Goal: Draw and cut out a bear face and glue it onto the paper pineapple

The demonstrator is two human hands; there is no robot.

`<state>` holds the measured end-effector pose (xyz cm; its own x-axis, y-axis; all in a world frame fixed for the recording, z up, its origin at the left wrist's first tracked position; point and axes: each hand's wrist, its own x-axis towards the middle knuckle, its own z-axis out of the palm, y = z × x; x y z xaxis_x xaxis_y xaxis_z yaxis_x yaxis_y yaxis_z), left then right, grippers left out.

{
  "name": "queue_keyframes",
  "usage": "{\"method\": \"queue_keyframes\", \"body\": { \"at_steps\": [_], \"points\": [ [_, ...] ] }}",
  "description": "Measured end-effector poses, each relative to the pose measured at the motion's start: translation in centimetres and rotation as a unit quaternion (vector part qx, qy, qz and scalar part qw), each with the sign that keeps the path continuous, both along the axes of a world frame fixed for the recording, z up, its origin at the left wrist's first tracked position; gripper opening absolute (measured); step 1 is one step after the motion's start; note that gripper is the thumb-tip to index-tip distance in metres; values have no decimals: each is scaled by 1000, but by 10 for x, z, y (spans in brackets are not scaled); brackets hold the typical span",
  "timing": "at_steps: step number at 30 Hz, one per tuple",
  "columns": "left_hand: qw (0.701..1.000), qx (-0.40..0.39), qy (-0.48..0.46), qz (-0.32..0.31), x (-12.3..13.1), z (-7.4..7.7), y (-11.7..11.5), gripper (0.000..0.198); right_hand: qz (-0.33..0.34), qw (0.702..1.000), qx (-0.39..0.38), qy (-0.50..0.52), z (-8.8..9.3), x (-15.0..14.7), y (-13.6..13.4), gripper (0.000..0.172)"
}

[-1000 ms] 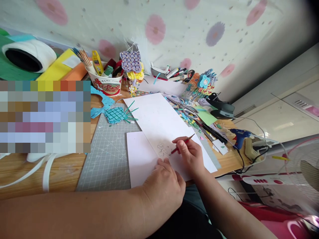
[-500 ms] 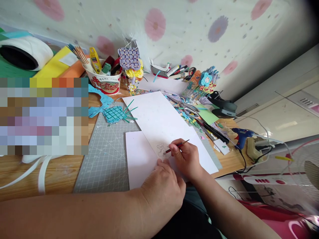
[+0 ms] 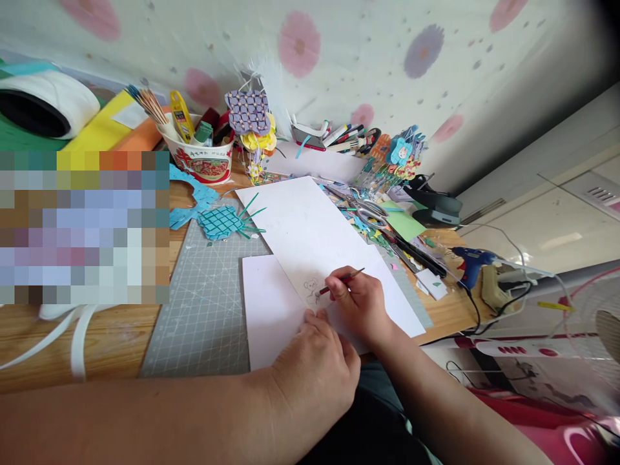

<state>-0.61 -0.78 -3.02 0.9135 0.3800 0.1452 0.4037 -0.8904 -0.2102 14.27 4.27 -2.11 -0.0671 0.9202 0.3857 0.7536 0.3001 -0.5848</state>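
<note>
My right hand (image 3: pixel 361 300) grips a slim dark red pencil (image 3: pixel 346 278), with the tip down on a large white sheet of paper (image 3: pixel 310 219). Under the tip is a small bear-like line drawing (image 3: pixel 311 290), near the sheet's lower left edge. My left hand (image 3: pixel 320 355) is closed, its fingertips pressed on the paper just below the drawing. Its thumb side is turned toward my right hand. A second white sheet (image 3: pixel 266 303) lies beneath, partly covered by the first sheet and my left hand.
A grey cutting mat (image 3: pixel 194 316) lies under the sheets. Behind stands a paper tub (image 3: pixel 208 165) of tools. A blue lattice paper cutout (image 3: pixel 220 221) touches the sheet's left edge. To the right lie scissors (image 3: pixel 371 210), paper scraps and a blue glue gun (image 3: pixel 472 263).
The pencil tip has moved a little left and up over the drawing, with my right hand shifting slightly along. My left hand stays in place on the paper.
</note>
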Motion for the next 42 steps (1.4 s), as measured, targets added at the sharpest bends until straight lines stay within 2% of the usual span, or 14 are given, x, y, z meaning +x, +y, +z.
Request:
{"method": "queue_keyframes", "body": {
  "at_steps": [9, 13, 23, 28, 31, 35, 39, 42],
  "points": [
    [1000, 10, -3, 9, 1, 1, 0, 38, -9, 1000, 3, 13, 0, -1, 3, 37],
    [1000, 16, -7, 5, 1, 0, 0, 40, -3, 1000, -7, 26, -1, -2, 4, 33],
    [1000, 23, -9, 9, 0, -1, -1, 39, -15, 1000, 19, 15, -1, -2, 5, 35],
    [999, 31, -27, 5, 1, 0, 2, 35, 16, 1000, -3, 7, 3, -6, -5, 34],
    [998, 33, -53, -7, 1, 2, 3, 32, 40, 999, 12, -4, 5, -10, -11, 33],
    [998, 35, -59, 3, -1, 4, 2, 31, 14, 999, 32, -16, 4, -10, -11, 31],
    [997, 32, -66, -7, 0, 3, 1, 31, 37, 998, 51, -27, 3, -8, -11, 33],
    [998, 30, -60, -1, 1, 2, 2, 32, 27, 997, 55, -36, 3, -8, -12, 33]
  ]
}}
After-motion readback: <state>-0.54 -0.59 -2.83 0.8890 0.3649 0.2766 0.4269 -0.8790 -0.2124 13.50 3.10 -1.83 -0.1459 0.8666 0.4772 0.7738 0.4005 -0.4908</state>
